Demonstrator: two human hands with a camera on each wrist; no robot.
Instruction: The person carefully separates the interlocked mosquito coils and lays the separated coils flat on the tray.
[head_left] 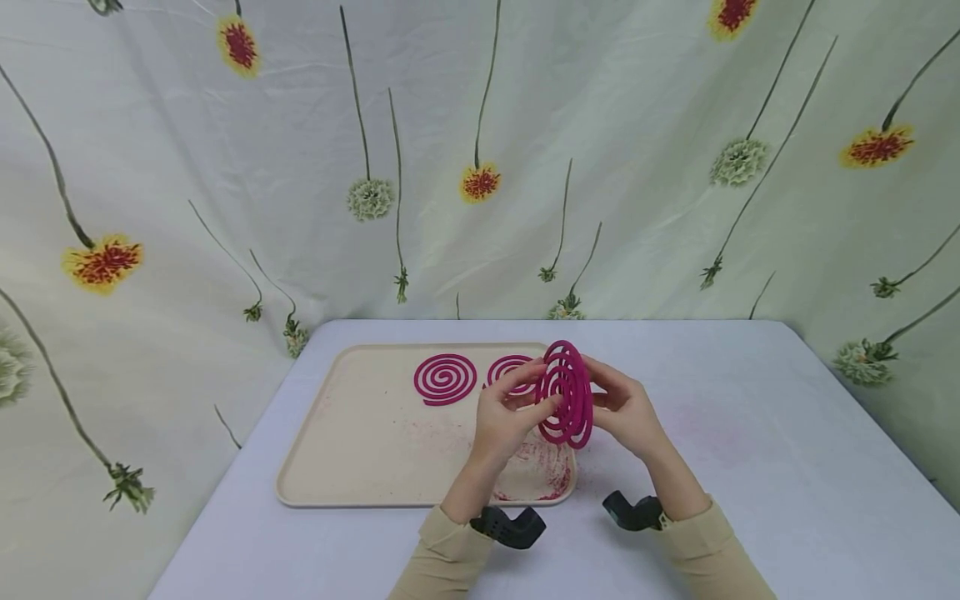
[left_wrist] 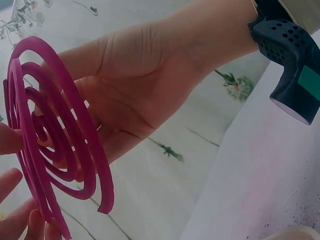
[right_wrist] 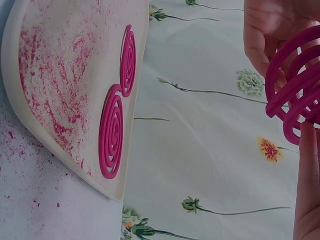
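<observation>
Magenta mosquito coils [head_left: 567, 392], at least two layers of them, stand on edge between my two hands above the tray's right end. My left hand [head_left: 504, 417] pinches them from the left, thumb on the near face. From the other side my right hand [head_left: 626, 408] holds them, its fingers partly hidden behind the spirals. In the left wrist view the mosquito coils [left_wrist: 95, 150] show one spiral standing apart from the rest at its outer ring. Right-hand fingers [left_wrist: 10, 185] touch the far face there. The right wrist view catches the mosquito coils [right_wrist: 295, 95] only at its edge.
A beige tray [head_left: 360, 496] lies on the white-covered table [head_left: 750, 500]. Two more flat mosquito coils, a left one [head_left: 445, 379] and a right one [right_wrist: 111, 140], rest along its back. Magenta crumbs [right_wrist: 60, 105] dust its right end. A flowered cloth [head_left: 637, 108] hangs behind.
</observation>
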